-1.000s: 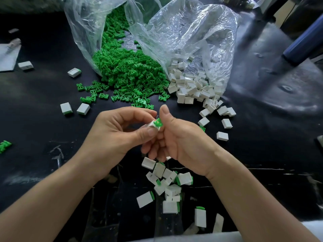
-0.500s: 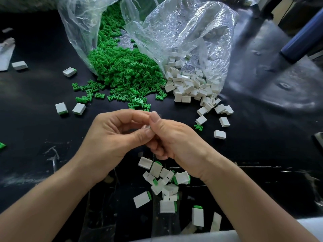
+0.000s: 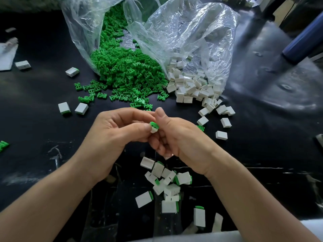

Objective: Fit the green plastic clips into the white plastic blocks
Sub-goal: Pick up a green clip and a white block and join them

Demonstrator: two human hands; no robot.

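Left hand point(image 3: 111, 135) and right hand point(image 3: 181, 140) together pinch a white block point(image 3: 153, 130) capped by a green clip point(image 3: 154, 124); beyond, one clear bag point(image 3: 82, 32) spills loose green clips point(image 3: 125, 72), a second bag point(image 3: 192, 35) white blocks point(image 3: 190, 86).

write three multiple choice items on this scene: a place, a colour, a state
1. The heap of loose green plastic clips lies where from the heap of white plastic blocks? A left B right C nearer
2. Table top colour? A white B black C blue
3. The small white block pinched by left hand and right hand holds? A nothing B a green clip C tape

1 A: green heap spills left of white. 2 B: bare surface is black. 3 B: green shows at its top.
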